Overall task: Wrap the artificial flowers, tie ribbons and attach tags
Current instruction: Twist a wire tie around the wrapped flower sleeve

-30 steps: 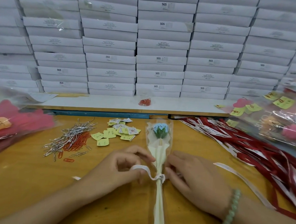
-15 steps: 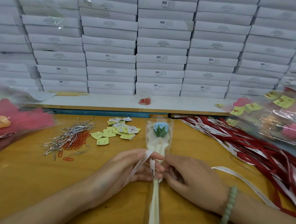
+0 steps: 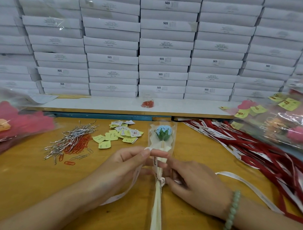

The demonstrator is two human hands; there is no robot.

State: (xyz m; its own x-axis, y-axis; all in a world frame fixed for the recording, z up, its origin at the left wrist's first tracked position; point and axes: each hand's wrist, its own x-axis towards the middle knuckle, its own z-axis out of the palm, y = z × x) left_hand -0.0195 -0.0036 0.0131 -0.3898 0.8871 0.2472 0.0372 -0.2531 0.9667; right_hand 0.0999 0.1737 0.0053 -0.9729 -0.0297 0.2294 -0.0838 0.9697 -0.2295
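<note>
A wrapped artificial flower [image 3: 162, 132] with a blue head and green leaves lies along the middle of the wooden table [image 3: 25, 175], its cream stem pointing toward me. A white printed ribbon [image 3: 155, 164] is knotted around the stem. My left hand [image 3: 121, 169] pinches one ribbon end and holds it up beside the wrapper. My right hand [image 3: 191, 185] pinches the ribbon by the knot, fingers curled against the stem. The other ribbon tail trails off to the right across the table.
Yellow tags [image 3: 119, 134] and a heap of silver and orange paper clips [image 3: 72, 143] lie at the back left. Red and white ribbons [image 3: 259, 151] pile at the right. Wrapped flowers [image 3: 284, 123] are stacked far right, pink ones [image 3: 18, 124] far left. White boxes [image 3: 163, 46] wall the back.
My left hand has lifted its ribbon end away from the knot, up toward the flower head. My right hand stays at the knot. The loop seen earlier has drawn tight.
</note>
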